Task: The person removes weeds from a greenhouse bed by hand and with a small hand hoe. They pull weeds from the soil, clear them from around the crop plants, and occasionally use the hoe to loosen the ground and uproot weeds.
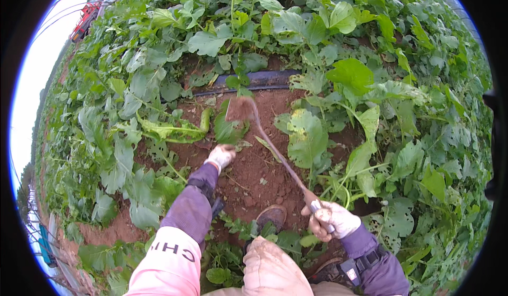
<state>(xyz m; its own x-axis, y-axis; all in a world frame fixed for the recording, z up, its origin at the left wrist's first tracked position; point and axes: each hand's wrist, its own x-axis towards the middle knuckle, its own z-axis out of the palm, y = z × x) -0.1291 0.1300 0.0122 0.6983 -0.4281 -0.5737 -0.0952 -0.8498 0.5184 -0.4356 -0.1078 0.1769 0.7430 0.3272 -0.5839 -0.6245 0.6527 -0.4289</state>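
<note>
My right hand (331, 220), in a white and tan work glove, grips the wooden handle of a long-necked hand hoe (274, 147). Its soil-caked blade (241, 108) is raised over a patch of bare reddish soil (250, 177) and partly covers a broad green leaf (228, 127). Just below that leaf is my gloved left hand (221, 156), its fingers curled and blurred. Whether anything lies inside those fingers cannot be seen. A bent, thick pale-green stalk (204, 120) with a yellowing leaf lies up and left of that hand.
Leafy crop plants (131, 153) with insect-holed leaves crowd both sides. Black plastic mulch film (262, 79) crosses the soil beyond the hoe. My muddy shoe (272, 216) stands on the soil below. A red machine (85, 20) is far off at upper left.
</note>
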